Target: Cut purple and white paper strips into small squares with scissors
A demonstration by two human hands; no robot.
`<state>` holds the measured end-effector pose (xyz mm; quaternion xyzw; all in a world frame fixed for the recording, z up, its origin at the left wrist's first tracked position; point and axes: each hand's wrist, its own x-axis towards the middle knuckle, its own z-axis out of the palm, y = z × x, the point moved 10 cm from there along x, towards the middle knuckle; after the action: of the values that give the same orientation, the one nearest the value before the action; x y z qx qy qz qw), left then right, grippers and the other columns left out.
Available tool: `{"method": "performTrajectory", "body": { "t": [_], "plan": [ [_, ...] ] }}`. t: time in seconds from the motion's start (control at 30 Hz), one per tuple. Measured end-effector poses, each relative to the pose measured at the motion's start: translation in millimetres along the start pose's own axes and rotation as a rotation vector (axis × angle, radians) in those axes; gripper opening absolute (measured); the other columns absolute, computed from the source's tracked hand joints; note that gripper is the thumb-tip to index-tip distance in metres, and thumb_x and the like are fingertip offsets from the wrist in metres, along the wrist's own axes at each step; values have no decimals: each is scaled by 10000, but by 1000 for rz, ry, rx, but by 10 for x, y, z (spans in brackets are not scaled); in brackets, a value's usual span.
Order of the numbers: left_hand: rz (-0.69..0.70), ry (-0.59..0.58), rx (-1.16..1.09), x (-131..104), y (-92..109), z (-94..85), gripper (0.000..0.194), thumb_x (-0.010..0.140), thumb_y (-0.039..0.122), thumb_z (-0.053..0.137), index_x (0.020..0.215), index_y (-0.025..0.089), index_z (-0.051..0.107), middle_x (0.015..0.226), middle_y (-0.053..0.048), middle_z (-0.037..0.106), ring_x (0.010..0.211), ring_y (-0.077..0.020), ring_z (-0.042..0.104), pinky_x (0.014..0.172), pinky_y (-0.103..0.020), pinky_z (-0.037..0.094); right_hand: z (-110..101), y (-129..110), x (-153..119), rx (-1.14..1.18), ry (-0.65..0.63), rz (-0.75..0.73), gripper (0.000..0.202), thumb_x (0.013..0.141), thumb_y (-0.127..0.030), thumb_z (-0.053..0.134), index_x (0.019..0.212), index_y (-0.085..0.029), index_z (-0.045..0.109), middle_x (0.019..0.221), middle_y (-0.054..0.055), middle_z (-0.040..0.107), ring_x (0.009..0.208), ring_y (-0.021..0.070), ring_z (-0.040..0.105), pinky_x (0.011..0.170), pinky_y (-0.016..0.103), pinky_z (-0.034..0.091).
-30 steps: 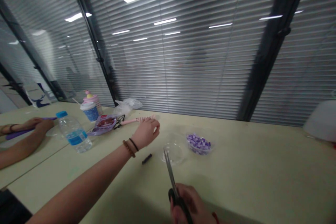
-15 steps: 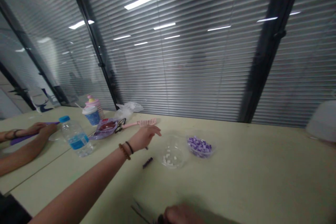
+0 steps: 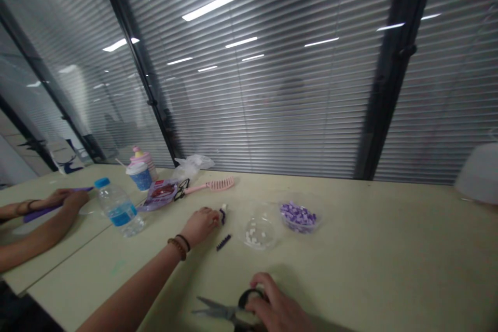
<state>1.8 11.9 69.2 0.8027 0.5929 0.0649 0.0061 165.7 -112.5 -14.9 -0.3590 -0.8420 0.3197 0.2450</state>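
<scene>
My left hand (image 3: 200, 226), with bracelets at the wrist, rests on the table with its fingers closed at a small dark purple piece with a white end (image 3: 223, 211). Just in front of it lies a short dark notched strip (image 3: 223, 242). At the bottom, my right hand (image 3: 278, 307) has its fingers about the black handles of a pair of scissors (image 3: 221, 309). The blades point left and are parted. A clear round bowl (image 3: 268, 218) with white bits stands beyond the strip. Right of it sits a clear tub of small purple pieces (image 3: 298, 215).
A pink hairbrush (image 3: 218, 184), glasses (image 3: 181, 189), a purple packet (image 3: 161, 192), a water bottle (image 3: 119, 207) and a blue paper cup (image 3: 139, 175) stand or lie on the left. Another person's hands (image 3: 68, 199) hold something purple at the far left. Window blinds rise behind the table.
My left hand has come down and back from the air near the bowl to the small dark and white piece. My right hand and the scissors have come further into view.
</scene>
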Motion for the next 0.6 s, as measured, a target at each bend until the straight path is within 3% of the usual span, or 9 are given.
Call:
{"method": "performTrajectory", "body": {
  "t": [0.13,0.23,0.33,0.43,0.5,0.6],
  "plan": [
    [-85,98,-192,-151,-5,-228,114,905,224,504,912,146,587,863,-38,633,755,-169,611,724,-350,509,-210,-116,-22,92,90,-65,250,731,-332,623,934,-191,661,1075,109,532,682,193,593,662,356,510],
    [-62,108,-379,-382,336,-307,114,869,154,431,884,182,540,783,-28,620,680,-159,595,650,-289,489,-404,-204,-44,267,185,-113,268,756,-271,566,1010,-186,576,1028,91,513,693,166,570,640,312,513],
    [30,33,-584,-613,922,-215,79,823,162,476,828,194,548,770,-16,633,731,-158,606,685,-262,482,-523,-246,-71,462,253,-137,399,784,-248,568,1169,-223,465,1106,89,491,764,156,593,605,260,527],
    [62,-55,-767,-754,1367,-43,75,792,139,495,784,187,552,714,-6,637,683,-145,599,647,-241,471,-605,-242,-94,574,317,-142,325,796,-209,592,1108,-256,510,1054,47,518,810,155,602,657,261,534],
    [43,-76,-872,-784,1481,38,75,794,129,482,785,176,541,726,-15,633,693,-145,591,650,-246,462,-655,-214,-100,605,356,-125,204,812,-163,566,998,-246,559,958,24,539,764,147,595,649,263,529],
    [12,-97,-1015,-786,1478,104,62,825,182,484,794,159,533,734,-26,603,702,-151,567,655,-265,445,-714,-192,-90,622,385,-109,154,798,-114,557,899,-227,582,883,18,552,736,151,578,608,251,508]
  ]
}}
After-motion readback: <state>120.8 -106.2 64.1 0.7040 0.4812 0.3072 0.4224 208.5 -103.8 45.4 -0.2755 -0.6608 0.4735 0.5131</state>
